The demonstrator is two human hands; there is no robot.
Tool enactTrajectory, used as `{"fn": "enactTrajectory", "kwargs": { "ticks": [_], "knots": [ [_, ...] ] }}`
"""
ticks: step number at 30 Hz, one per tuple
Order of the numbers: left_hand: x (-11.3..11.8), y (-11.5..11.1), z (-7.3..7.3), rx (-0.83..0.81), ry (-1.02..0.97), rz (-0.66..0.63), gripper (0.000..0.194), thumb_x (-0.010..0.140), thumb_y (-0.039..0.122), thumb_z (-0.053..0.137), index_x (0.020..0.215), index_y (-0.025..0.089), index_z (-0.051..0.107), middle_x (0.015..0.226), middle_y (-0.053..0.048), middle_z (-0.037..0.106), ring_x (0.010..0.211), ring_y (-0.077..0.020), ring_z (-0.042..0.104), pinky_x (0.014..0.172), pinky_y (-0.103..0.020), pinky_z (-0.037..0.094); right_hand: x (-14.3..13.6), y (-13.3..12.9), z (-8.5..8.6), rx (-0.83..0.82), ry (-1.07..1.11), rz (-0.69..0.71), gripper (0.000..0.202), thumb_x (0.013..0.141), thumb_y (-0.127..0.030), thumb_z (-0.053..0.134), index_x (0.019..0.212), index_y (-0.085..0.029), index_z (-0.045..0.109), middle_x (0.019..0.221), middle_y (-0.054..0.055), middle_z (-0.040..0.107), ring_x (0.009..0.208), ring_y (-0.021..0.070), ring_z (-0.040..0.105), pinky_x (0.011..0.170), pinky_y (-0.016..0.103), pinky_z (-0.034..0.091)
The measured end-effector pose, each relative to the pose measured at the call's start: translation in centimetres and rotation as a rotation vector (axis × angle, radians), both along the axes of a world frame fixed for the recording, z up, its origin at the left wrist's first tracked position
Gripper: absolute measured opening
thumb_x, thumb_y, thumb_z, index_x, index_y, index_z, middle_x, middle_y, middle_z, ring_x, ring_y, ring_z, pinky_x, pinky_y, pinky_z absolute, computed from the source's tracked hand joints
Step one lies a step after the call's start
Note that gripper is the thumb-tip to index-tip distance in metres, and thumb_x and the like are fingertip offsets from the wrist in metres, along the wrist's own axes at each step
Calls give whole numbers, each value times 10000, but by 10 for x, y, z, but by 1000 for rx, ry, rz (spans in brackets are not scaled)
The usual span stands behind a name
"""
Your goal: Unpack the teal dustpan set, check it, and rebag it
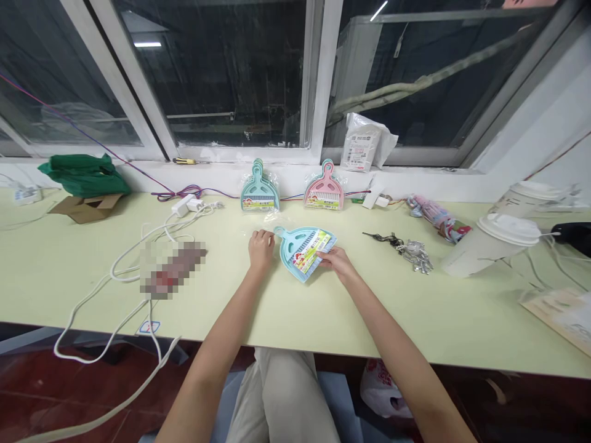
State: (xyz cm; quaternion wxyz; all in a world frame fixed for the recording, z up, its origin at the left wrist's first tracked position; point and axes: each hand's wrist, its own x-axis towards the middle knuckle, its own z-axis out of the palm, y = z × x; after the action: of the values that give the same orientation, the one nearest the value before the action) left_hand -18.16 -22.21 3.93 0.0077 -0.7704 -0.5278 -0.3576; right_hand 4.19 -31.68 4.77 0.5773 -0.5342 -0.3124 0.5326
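Observation:
A light-blue mini dustpan (287,249) with a small brush and a printed label card (310,251) is tilted over the table in front of me. My right hand (338,264) grips its lower right edge, thumb over the card. Just left of the dustpan's looped handle, my left hand (261,249) is closed with its fingers curled. Whether anything is inside those fingers I cannot make out. Thin clear plastic (277,218) lies behind the handle.
Against the wall stand wrapped blue dustpans (259,187) and pink dustpans (324,187). White cables (115,264) and a blurred-out object (173,271) lie left. Keys (415,255), a folded umbrella (436,216) and a lidded paper cup (489,246) are right. A screwdriver (184,161) rests on the sill.

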Motion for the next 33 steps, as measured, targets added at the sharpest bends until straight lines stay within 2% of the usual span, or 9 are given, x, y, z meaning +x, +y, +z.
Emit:
{"fn": "enactTrajectory", "kwargs": {
  "ticks": [6,10,13,15,17,19,22,28,33],
  "knots": [
    [15,-15,3,31,-143,-301,194,909,318,511,913,259,696,984,-58,666,999,-232,544,1016,-432,319,-12,0,-9,79,35,-29,301,522,-209,859,764,-155,687,750,44,746,643,184,698,553,266,599],
    [23,-20,6,5,-450,-228,274,814,418,648,1044,270,667,1358,-73,477,1302,-281,367,1118,-463,231,-12,2,-16,115,83,-149,352,514,-271,868,784,-159,672,786,45,745,683,185,699,606,284,601],
    [25,-13,6,-105,-903,-160,755,772,492,682,1417,333,324,1572,-61,115,1439,-268,177,1142,-449,239,-12,3,-16,138,103,-148,381,514,-311,870,799,-166,663,814,46,747,706,190,702,609,283,595],
    [24,-6,5,-320,-1203,-190,923,791,510,657,1479,381,55,1594,-70,14,1431,-249,239,1108,-431,319,-13,3,-15,146,96,-123,395,511,-325,872,803,-166,661,807,45,746,699,188,700,598,276,588],
    [23,0,3,-599,-1395,-251,949,804,488,653,1484,363,2,1579,-113,147,1348,-246,404,1052,-419,399,-13,2,-13,155,80,-98,407,508,-330,874,812,-164,660,798,41,745,686,181,697,583,265,578],
    [22,3,2,-801,-1456,-312,902,788,416,693,1483,296,131,1468,-142,399,1230,-249,533,1006,-423,443,-15,2,-11,159,68,-94,407,509,-334,873,809,-162,657,787,37,742,675,176,693,575,261,573],
    [22,1,1,-834,-1440,-436,789,740,299,755,1413,270,343,1271,-109,604,1122,-232,606,972,-407,464,-16,0,-10,173,75,-153,401,520,-331,866,818,-172,651,792,29,740,679,176,691,589,274,579],
    [25,-8,2,-841,-1373,-619,867,709,294,787,1434,384,319,1160,-41,670,1027,-205,647,915,-399,488,-12,1,-8,181,76,-212,426,514,-317,869,853,-181,649,818,26,739,696,178,690,601,276,577],
    [31,-11,2,-913,-1338,-633,611,726,382,759,1283,253,542,1078,-55,694,1007,-223,651,960,-399,474,-14,1,-6,224,55,-123,451,512,-346,870,863,-168,651,846,36,744,736,185,693,647,291,573]
  ]
}}
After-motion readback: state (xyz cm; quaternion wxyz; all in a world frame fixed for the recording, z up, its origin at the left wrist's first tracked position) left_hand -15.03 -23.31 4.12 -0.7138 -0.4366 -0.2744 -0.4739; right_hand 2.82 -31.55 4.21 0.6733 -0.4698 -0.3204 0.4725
